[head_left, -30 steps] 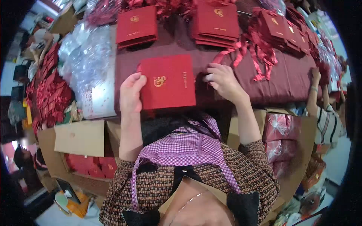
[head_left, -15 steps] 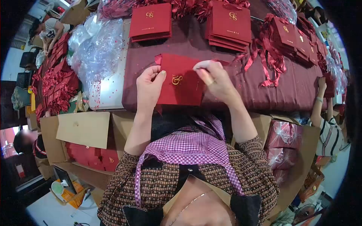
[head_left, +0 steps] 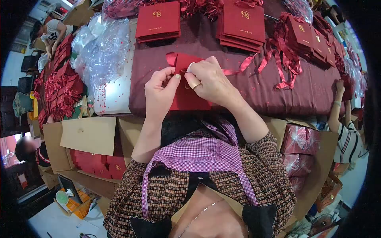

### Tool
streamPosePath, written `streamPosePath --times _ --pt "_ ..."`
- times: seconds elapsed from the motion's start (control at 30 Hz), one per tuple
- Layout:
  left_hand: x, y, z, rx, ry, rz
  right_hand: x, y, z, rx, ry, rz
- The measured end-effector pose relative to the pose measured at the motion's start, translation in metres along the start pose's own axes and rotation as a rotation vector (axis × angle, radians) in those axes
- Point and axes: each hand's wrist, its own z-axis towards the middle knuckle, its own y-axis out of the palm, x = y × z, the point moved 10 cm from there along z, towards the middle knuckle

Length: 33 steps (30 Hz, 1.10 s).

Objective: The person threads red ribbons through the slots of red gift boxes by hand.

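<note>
Where the maroon tablecloth (head_left: 246, 91) reaches its near edge, one red card (head_left: 186, 101) with a gold monogram lies flat, half covered by both hands.

Head view, items:
- Left hand (head_left: 160, 89): thumb and forefinger pinched on the card's upper left edge, other fingers curled.
- Right hand (head_left: 208, 81): ring on one finger, lying over the card's upper middle, fingertips bunched and pinching a red ribbon (head_left: 238, 68) at the top edge. The ribbon trails off to the right across the cloth.
- Two stacks of matching cards, one (head_left: 158, 22) beyond the left hand, one (head_left: 243, 23) beyond the right.
- Row of ribboned cards (head_left: 305, 37), far right.
- Clear plastic wrappers (head_left: 101, 55), heaped left of the cloth.
- Cardboard box (head_left: 89, 135), below the table at left.
- Another person's arm (head_left: 337, 103), resting at the table's right end.
</note>
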Motion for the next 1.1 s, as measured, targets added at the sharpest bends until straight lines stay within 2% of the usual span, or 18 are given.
streamPosePath --times 0.13,0.27,0.33,0.4,0.43,0.5,0.57,0.63,0.7,0.8,0.83,0.9,0.93,1.0,1.03,1.1 --pt "0.02 0.001 -0.001 0.007 0.117 0.165 0.002 -0.002 0.002 -0.025 0.012 0.02" --pt "0.035 0.004 -0.005 0.011 0.179 0.189 0.011 0.002 0.005 -0.078 0.069 0.114" --pt "0.047 0.006 -0.008 0.032 0.261 0.287 0.011 0.003 0.007 -0.1 0.081 0.14" --pt "0.062 0.012 -0.01 0.011 0.395 0.429 0.02 0.007 0.011 -0.17 0.212 0.243" --pt "0.075 0.015 -0.012 0.007 0.448 0.509 0.018 0.004 0.012 -0.159 0.151 0.191" --pt "0.083 0.018 -0.016 0.036 0.553 0.514 0.014 -0.001 0.014 -0.194 0.204 0.157" --pt "0.086 0.021 -0.018 0.008 0.571 0.549 0.0 -0.007 0.022 -0.149 0.105 0.133" --pt "0.096 0.022 -0.019 0.021 0.649 0.533 -0.022 -0.008 0.024 -0.122 -0.131 -0.174" --pt "0.078 0.023 -0.014 0.0 0.57 0.439 -0.042 -0.009 0.019 -0.074 -0.274 -0.369" --pt "0.078 0.02 -0.011 -0.014 0.568 0.366 -0.048 -0.006 0.018 -0.105 -0.326 -0.45" --pt "0.077 0.02 -0.011 -0.027 0.568 0.362 -0.044 -0.007 0.019 -0.137 -0.274 -0.383" --pt "0.075 0.022 -0.013 -0.062 0.555 0.339 -0.005 -0.005 0.018 -0.233 0.055 -0.127" --pt "0.077 0.025 -0.016 -0.062 0.571 0.359 0.024 0.009 0.012 -0.321 0.227 0.181" --pt "0.076 0.027 -0.018 -0.045 0.585 0.37 0.035 0.01 0.005 -0.314 0.28 0.178" --pt "0.074 0.024 -0.018 -0.037 0.587 0.374 0.03 0.008 0.007 -0.297 0.24 0.11" --pt "0.069 0.027 -0.014 -0.164 0.548 0.235 0.016 -0.001 0.011 -0.32 0.193 0.103"
